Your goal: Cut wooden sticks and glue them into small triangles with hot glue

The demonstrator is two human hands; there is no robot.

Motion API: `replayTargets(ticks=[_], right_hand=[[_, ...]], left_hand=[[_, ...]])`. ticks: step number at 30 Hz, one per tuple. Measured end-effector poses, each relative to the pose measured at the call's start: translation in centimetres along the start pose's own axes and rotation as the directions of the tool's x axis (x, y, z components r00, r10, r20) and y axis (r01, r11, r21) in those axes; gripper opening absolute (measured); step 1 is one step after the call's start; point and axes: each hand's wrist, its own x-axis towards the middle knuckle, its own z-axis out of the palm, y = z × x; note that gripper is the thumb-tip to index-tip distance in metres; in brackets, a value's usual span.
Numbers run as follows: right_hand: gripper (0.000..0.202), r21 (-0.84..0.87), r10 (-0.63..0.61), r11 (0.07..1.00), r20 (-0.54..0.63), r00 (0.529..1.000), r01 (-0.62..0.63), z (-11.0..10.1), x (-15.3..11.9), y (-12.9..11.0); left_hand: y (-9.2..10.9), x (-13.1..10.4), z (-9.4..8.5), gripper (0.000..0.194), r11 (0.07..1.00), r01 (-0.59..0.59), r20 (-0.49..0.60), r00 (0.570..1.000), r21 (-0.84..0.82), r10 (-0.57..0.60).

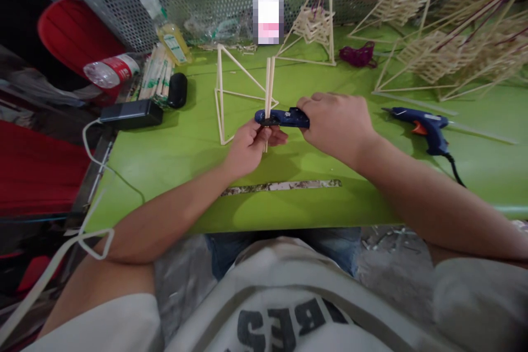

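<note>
Upright thin wooden sticks [269,85] are pinched near their lower ends in my left hand [247,148]. My right hand [340,124] is wrapped round a dark blue hand tool [284,116], possibly a cutter; its exact kind is unclear. The tool lies level, its far end pressed against the sticks just above my left fingers. Behind my left hand stands an open triangular frame of sticks [220,93]. Below both hands, a flat patterned strip [284,185] lies on the green table [165,170].
On the right lies a blue glue gun [424,124] with its cord. Several stick pyramids [315,25] and purple yarn [358,55] stand or lie at the back. A bottle of yellow liquid [171,38], a plastic bottle [110,70], stick packs [157,74] and a black power bank [132,114] crowd the left.
</note>
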Motion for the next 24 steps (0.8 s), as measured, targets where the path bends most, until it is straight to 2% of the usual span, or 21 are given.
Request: replayTargets(ticks=[8, 14, 19, 24], right_hand=[[0.034, 0.019, 0.022, 1.0, -0.004, 1.0, -0.022, 0.0, -0.1, 0.1], [0.053, -0.008, 0.038, 0.999, -0.045, 0.998, -0.038, 0.5, -0.2, -0.3], [0.04, -0.075, 0.095, 0.993, 0.019, 0.995, -0.093, 1.7, 0.8, 0.0], [0.034, -0.022, 0.112, 0.994, 0.118, 0.987, -0.11, 2.7, 1.6, -0.8]], left_hand=[[0.0, -0.1, 0.0, 0.038, 0.999, 0.016, -0.027, 1.0, 0.031, -0.015], [-0.5, -0.2, -0.1, 0.039, 0.998, -0.003, -0.046, 0.999, 0.058, 0.006], [-0.7, -0.3, -0.3, 0.036, 0.999, -0.008, -0.069, 0.998, 0.054, 0.011], [-0.3, 0.0, -0.4, 0.053, 0.995, -0.083, -0.031, 0.996, 0.058, 0.085]])
